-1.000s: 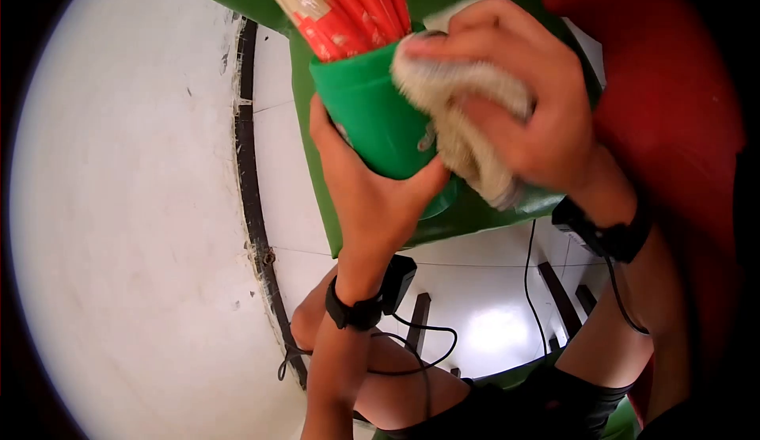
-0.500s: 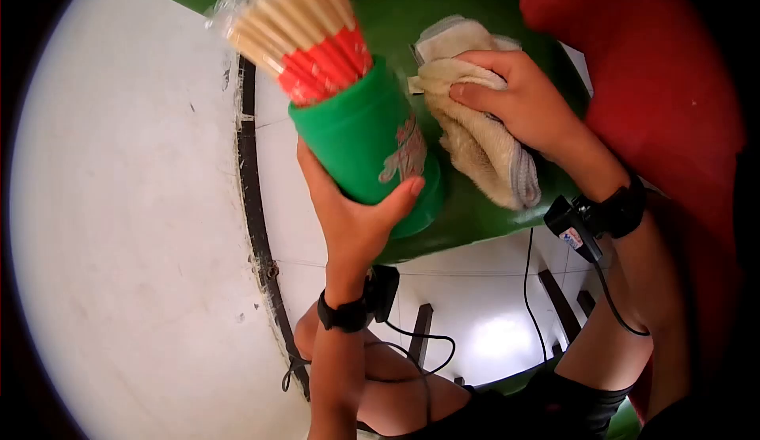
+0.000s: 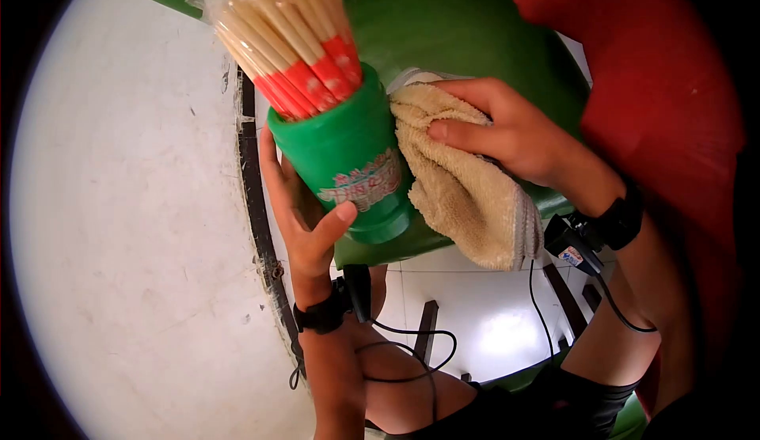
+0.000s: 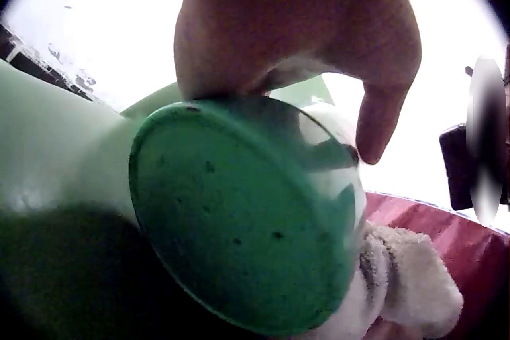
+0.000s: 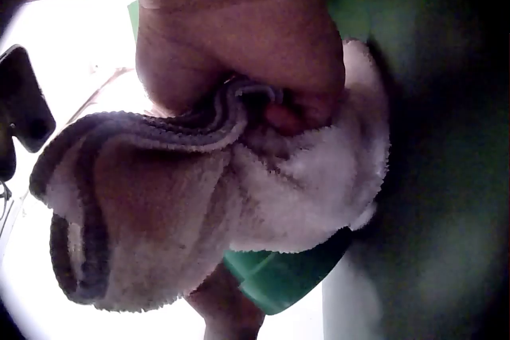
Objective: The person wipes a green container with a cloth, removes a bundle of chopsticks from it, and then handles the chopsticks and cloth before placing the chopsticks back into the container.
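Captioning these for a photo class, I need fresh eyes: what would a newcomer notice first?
Probably the pale, red-ended sticks in clear wrap, fanning from the tilted green cup left of centre in the head view, with the left hand round it. Next, just right of the cup, comes the beige cloth bunched in the right hand. The big red shape along the right side also stands out.

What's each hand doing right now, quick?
Left hand: closed round the green cup of wrapped chopsticks.
Right hand: closed on the beige cloth, gripping it beside the cup.
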The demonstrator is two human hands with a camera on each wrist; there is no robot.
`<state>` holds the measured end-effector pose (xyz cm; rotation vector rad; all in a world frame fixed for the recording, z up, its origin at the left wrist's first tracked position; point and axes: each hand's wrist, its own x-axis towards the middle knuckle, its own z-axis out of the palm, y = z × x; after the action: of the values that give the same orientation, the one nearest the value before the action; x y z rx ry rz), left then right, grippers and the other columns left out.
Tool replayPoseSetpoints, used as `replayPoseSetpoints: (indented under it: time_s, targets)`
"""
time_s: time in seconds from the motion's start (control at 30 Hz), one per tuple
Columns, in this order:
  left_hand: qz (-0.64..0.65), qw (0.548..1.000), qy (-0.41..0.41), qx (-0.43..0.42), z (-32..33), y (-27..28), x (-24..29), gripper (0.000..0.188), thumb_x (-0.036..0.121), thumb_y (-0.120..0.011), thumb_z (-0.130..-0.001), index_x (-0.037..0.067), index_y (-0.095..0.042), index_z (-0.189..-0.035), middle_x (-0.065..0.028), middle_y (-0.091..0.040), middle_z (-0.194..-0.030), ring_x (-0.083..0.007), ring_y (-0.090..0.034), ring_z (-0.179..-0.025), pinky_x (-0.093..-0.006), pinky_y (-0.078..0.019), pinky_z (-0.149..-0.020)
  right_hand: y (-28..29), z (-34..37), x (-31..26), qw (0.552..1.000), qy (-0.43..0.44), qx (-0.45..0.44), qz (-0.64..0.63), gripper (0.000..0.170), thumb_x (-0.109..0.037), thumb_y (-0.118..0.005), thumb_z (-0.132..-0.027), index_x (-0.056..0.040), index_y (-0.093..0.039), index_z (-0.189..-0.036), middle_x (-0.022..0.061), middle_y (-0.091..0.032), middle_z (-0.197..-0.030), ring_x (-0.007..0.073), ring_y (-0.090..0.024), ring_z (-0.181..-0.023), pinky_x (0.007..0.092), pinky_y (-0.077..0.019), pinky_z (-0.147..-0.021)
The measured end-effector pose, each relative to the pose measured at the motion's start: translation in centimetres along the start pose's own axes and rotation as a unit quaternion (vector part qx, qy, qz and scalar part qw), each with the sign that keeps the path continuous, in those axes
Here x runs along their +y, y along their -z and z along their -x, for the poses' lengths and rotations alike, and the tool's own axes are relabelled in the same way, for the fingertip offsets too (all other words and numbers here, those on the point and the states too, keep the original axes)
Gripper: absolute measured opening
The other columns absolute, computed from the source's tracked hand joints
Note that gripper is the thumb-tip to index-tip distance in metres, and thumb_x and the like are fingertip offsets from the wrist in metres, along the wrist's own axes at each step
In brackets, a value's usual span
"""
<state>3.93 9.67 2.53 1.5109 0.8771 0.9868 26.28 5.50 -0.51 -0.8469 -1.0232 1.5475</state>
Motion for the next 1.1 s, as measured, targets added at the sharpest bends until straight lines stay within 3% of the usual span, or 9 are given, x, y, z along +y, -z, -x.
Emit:
replayPoseSetpoints:
  time_s: [0.2,0.23,0.33,0.4,0.47,0.67,0.8,0.97,1.1]
  targets:
    - [-0.007,1.000,0.000,0.005,-0.1,1.4,-0.5,0.102,0.063,-0.072,-0.071,-0.001,-0.031,-0.139,-0.0113,-0.049,-0.128,-0.0223,-0.049,-0.117,-0.0357,-0.0412,-0.098,-0.9,0.0,-2.3,0.995,0.069,-0.041,0.052,0.035,-0.014,-0.059,-0.088,0.0060,-0.060,-0.117,0.0113,-0.066,-0.106,0.0158,-0.063,-0.098,0.0269,-0.0499,-0.085]
    - [0.080,0.995,0.046,0.044,0.2,1.5,0.4,0.103,0.048,-0.085,-0.063,0.000,-0.032,-0.137,-0.0120,-0.052,-0.120,-0.0209,-0.057,-0.105,-0.0341,-0.0485,-0.089,-0.8,-0.1,-2.7,0.994,0.069,-0.064,0.048,0.037,-0.014,-0.059,-0.089,0.0054,-0.058,-0.120,0.0115,-0.066,-0.108,0.0165,-0.063,-0.099,0.0275,-0.0502,-0.085]
    - [0.124,0.990,0.070,0.006,0.9,2.0,0.9,0.099,0.042,-0.085,-0.062,0.000,-0.034,-0.135,-0.0138,-0.054,-0.119,-0.0232,-0.059,-0.103,-0.0350,-0.0502,-0.088,-0.1,-0.2,-3.7,0.994,0.090,-0.016,0.059,0.041,-0.017,-0.059,-0.090,0.0045,-0.054,-0.125,0.0114,-0.065,-0.110,0.0158,-0.063,-0.099,0.0268,-0.0511,-0.085]
    - [0.159,0.984,0.075,-0.014,2.5,1.5,1.0,0.098,0.040,-0.085,-0.062,-0.001,-0.034,-0.136,-0.0146,-0.055,-0.119,-0.0239,-0.060,-0.103,-0.0357,-0.0508,-0.088,-0.4,0.6,-4.5,0.989,0.113,0.018,-0.097,0.046,-0.018,-0.067,-0.089,0.0007,-0.053,-0.129,0.0088,-0.065,-0.112,0.0132,-0.063,-0.097,0.0264,-0.0520,-0.084]
    - [0.184,0.979,0.087,-0.027,2.8,0.8,1.0,0.097,0.037,-0.084,-0.062,-0.001,-0.033,-0.136,-0.0152,-0.055,-0.118,-0.0243,-0.060,-0.103,-0.0361,-0.0512,-0.088,0.6,0.4,-4.6,0.981,0.175,0.019,-0.086,0.040,-0.019,-0.051,-0.097,0.0005,-0.046,-0.132,0.0105,-0.063,-0.112,0.0150,-0.064,-0.098,0.0262,-0.0529,-0.083]
    - [0.184,0.979,0.080,-0.031,2.0,-0.9,1.5,0.089,0.031,-0.079,-0.067,-0.002,-0.032,-0.136,-0.0158,-0.054,-0.119,-0.0251,-0.060,-0.103,-0.0356,-0.0516,-0.088,-2.5,0.1,-3.1,0.953,0.278,-0.023,0.122,0.066,-0.030,-0.066,-0.088,-0.0010,-0.039,-0.141,0.0105,-0.045,-0.136,0.0215,-0.042,-0.128,0.0346,-0.0327,-0.108]
    - [0.137,0.988,0.049,-0.049,1.2,-0.6,1.2,0.093,0.040,-0.078,-0.071,-0.001,-0.029,-0.139,-0.0155,-0.053,-0.122,-0.0235,-0.059,-0.106,-0.0354,-0.0508,-0.089,-2.4,-0.9,-2.1,0.920,0.317,0.013,0.229,0.064,-0.032,-0.070,-0.085,-0.0028,-0.045,-0.137,0.0098,-0.039,-0.136,0.0203,-0.042,-0.127,0.0345,-0.0344,-0.106]
    - [0.142,0.989,0.015,-0.038,1.7,-0.9,0.2,0.072,0.056,-0.046,-0.094,-0.002,-0.038,-0.135,-0.0125,-0.055,-0.125,-0.0221,-0.056,-0.112,-0.0359,-0.0463,-0.094,-2.8,-0.5,-1.6,0.921,0.324,0.043,0.211,0.059,-0.022,-0.071,-0.083,-0.0046,-0.049,-0.134,0.0088,-0.042,-0.130,0.0191,-0.045,-0.123,0.0330,-0.0370,-0.104]
    - [0.042,0.999,0.002,0.017,1.5,-0.8,0.4,0.067,0.055,-0.040,-0.097,0.000,-0.040,-0.135,-0.0117,-0.055,-0.125,-0.0210,-0.056,-0.112,-0.0363,-0.0465,-0.095,-3.5,0.3,-2.1,0.855,0.377,0.072,0.350,0.048,-0.008,-0.068,-0.079,-0.0094,-0.058,-0.126,0.0079,-0.050,-0.120,0.0231,-0.052,-0.111,0.0342,-0.0426,-0.096]
